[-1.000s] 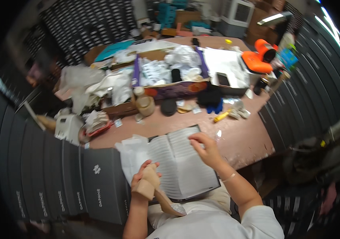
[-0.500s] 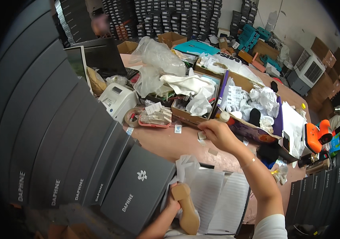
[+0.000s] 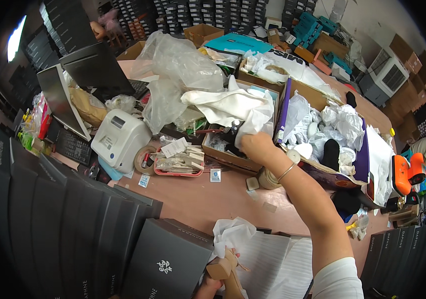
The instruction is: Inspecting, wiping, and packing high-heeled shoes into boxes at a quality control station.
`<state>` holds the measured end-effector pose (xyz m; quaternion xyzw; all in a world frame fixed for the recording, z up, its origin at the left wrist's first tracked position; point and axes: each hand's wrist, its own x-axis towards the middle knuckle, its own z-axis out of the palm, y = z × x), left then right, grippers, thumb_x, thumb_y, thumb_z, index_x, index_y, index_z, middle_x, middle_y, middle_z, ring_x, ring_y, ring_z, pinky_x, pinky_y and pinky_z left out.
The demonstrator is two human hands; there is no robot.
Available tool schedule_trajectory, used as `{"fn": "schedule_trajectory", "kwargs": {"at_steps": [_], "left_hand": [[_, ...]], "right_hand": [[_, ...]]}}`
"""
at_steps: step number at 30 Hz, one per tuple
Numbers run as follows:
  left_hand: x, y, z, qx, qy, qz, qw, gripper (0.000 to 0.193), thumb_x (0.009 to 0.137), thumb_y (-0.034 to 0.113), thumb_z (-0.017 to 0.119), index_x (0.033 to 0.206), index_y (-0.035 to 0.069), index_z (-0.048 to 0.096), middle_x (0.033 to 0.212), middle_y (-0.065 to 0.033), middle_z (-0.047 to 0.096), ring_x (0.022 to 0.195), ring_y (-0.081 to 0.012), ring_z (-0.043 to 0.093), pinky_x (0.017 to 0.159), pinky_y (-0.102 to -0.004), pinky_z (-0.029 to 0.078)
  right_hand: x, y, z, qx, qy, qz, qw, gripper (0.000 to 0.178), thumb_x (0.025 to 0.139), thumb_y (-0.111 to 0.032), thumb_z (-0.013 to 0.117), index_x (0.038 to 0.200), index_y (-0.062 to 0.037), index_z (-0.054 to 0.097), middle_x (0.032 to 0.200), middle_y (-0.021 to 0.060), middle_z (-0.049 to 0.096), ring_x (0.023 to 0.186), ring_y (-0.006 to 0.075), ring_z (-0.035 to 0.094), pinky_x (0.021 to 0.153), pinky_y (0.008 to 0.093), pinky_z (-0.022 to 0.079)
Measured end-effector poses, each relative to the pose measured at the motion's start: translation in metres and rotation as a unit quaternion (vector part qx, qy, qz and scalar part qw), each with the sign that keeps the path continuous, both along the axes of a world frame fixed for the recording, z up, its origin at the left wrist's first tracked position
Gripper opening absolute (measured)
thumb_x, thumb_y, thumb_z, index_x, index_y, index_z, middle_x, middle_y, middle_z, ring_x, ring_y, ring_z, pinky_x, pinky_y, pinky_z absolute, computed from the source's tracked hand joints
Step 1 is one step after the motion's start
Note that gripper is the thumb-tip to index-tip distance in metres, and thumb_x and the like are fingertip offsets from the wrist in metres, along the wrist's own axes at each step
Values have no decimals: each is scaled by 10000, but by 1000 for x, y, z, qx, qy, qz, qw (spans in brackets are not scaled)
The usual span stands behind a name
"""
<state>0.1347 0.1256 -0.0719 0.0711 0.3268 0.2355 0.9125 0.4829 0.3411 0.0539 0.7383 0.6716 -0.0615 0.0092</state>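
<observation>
At the bottom centre my left hand (image 3: 212, 282) is closed around a tan block-heeled shoe (image 3: 219, 269), its heel turned up. White tissue paper (image 3: 233, 231) bunches just beyond the shoe. Under and beside it lies a shoebox lined with white paper (image 3: 267, 259). My right hand (image 3: 255, 147) reaches over the front edge of a cardboard box (image 3: 233, 160), its fingers closed on the lower end of a white cloth (image 3: 257, 117) draped there. Its fingertips are partly hidden. Below the right wrist stands a roll of tape (image 3: 268, 178).
Stacked dark shoeboxes (image 3: 63, 219) crowd the left, with a closed grey shoebox (image 3: 170, 264) beside my left hand. A white label printer (image 3: 120, 139) and a pink tray of tags (image 3: 179, 162) stand mid-table. Right of my arm is a purple-edged box of crumpled paper (image 3: 345, 124).
My right hand has moved up and left, from beside the table tape to the white cloth. The shoe in my left hand has shifted lower and tilted. The head view has swung.
</observation>
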Motion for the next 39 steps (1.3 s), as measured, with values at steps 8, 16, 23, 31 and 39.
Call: {"fn": "schedule_trajectory", "kwargs": {"at_steps": [8, 16, 23, 31, 39], "left_hand": [[2, 5, 0, -15, -38, -9, 999, 493, 943, 383, 547, 1378, 166, 464, 1362, -141, 491, 1248, -337, 492, 1008, -467, 451], [2, 6, 2, 10, -56, -10, 998, 527, 919, 391, 582, 1373, 158, 451, 1351, -148, 484, 1247, -344, 485, 1007, -466, 451], [3, 8, 4, 3, -32, -25, 999, 506, 933, 411, 553, 1369, 171, 464, 1342, -144, 495, 1240, -339, 493, 1010, -474, 451], [2, 5, 3, 3, -81, -19, 997, 491, 940, 397, 551, 1368, 171, 467, 1345, -135, 491, 1239, -334, 492, 1028, -481, 432], [2, 8, 8, 1, -48, -25, 999, 504, 931, 388, 566, 1376, 180, 452, 1340, -126, 491, 1248, -326, 485, 1030, -473, 429]], "right_hand": [[-3, 28, -29, 8, 187, -11, 982, 225, 833, -168, 586, 997, -84, 714, 962, 176, 696, 941, 345, 664, 826, 428, 525], [4, 37, -30, -140, 220, -51, 964, 342, 851, -157, 584, 1177, -82, 656, 1126, 169, 668, 1034, 321, 636, 869, 398, 510], [0, 37, -62, -17, 233, -35, 972, 392, 880, -49, 498, 1260, -66, 594, 1203, 183, 625, 1129, 334, 582, 971, 367, 446], [7, 41, -88, 33, 174, -62, 982, 239, 855, -73, 536, 1060, -50, 656, 1038, 202, 659, 1005, 351, 618, 857, 386, 483], [-4, 26, -32, 42, 189, -25, 981, 128, 865, -96, 558, 933, -6, 618, 855, 223, 658, 857, 391, 637, 756, 456, 491]]}}
